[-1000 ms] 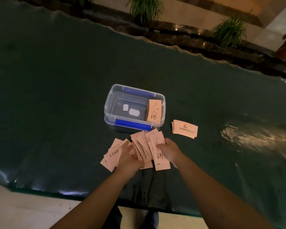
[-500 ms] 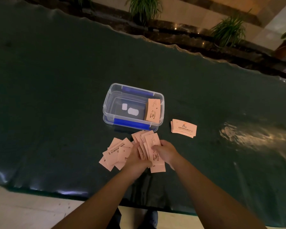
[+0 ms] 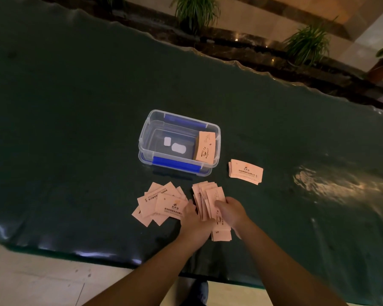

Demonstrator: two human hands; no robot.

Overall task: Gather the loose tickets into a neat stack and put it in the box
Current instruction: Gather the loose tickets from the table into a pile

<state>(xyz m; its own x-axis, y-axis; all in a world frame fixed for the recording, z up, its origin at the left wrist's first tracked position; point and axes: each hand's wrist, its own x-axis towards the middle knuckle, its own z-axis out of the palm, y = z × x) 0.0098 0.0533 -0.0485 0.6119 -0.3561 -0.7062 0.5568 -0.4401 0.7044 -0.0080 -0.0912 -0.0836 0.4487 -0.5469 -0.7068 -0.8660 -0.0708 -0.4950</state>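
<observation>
From the head camera we're looking down on a dark green table cover [image 3: 75, 129], and the pale pink paper tickets with dark print are in three lots on it. A rough fan of tickets [image 3: 207, 200] sits between both hands: the right hand [image 3: 231, 212] has fingers curled over its near end, clamped on the fan, and the left hand [image 3: 195, 219] presses against its left edge, thumb and fingers closed in on the paper. The edges of the fan are not squared; the cards splay at the far end. Just left of the left hand lies a loose scatter of tickets [image 3: 161, 203], overlapping at all angles. Off to the right, well apart from the hands, a tidy squared stack of tickets [image 3: 245, 171] rests flat.

Behind the fan stands a clear plastic box with blue clips [image 3: 146, 138], lid off. Inside, a neat bundle of tickets [image 3: 205, 150] leans at its right end, and two white labels [image 3: 175, 146] show on the bottom.
</observation>
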